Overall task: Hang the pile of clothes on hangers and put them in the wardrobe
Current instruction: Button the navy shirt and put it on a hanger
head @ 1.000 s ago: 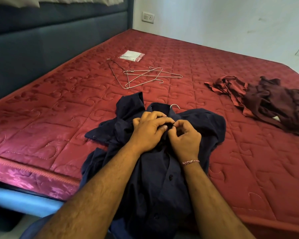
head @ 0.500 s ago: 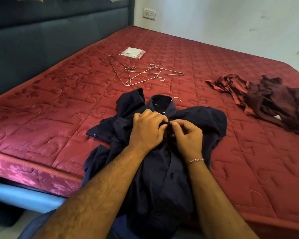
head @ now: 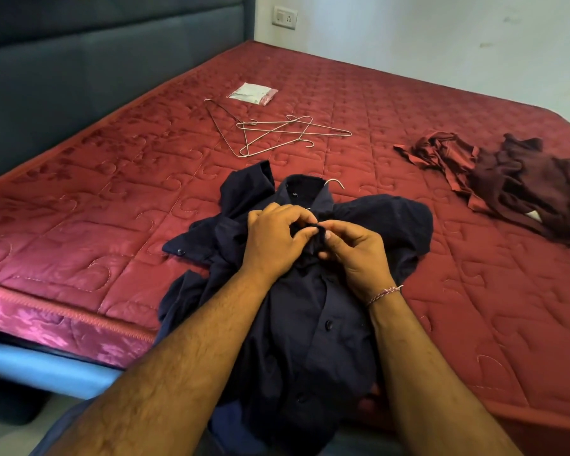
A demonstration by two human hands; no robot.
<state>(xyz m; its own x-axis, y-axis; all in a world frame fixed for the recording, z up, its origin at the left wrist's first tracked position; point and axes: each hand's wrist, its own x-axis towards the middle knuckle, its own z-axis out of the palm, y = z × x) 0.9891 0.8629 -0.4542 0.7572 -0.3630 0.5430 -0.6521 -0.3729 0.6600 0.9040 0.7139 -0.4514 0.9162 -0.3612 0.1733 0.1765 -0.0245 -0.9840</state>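
The navy shirt (head: 313, 311) is spread front-up on the near part of the red quilted mattress (head: 112, 205), with its lower part hanging over the mattress edge toward the camera. Its collar is pointed toward the far side, and the metal hook of a hanger (head: 334, 183) is seen poking out just beyond the collar; the rest of that hanger is hidden inside the cloth. One sleeve is folded up beside the collar on the left, and a cuff with a button is laid out flat further left.

The shirt's front placket is pinched just below the collar by both hands. The left hand (head: 277, 240) is held with its fingers (head: 305, 236) curled and grasping a fold of the dark cloth, and the right hand (head: 356, 255) is held against it, thumb and forefinger closed on the same fold. Whether a button is held between them cannot be told. A thin braided thread bracelet (head: 384, 293) is worn on the right wrist.

Three bare wire hangers (head: 277, 133) are laid overlapping on the mattress well beyond the shirt, and a small clear plastic packet (head: 253, 93) is placed just past them. A heap of maroon clothes (head: 514, 182) is piled on the right side of the mattress, well apart from the shirt. A dark padded headboard (head: 79, 70) is set along the left, and a wall socket (head: 285, 17) is fixed on the white wall.
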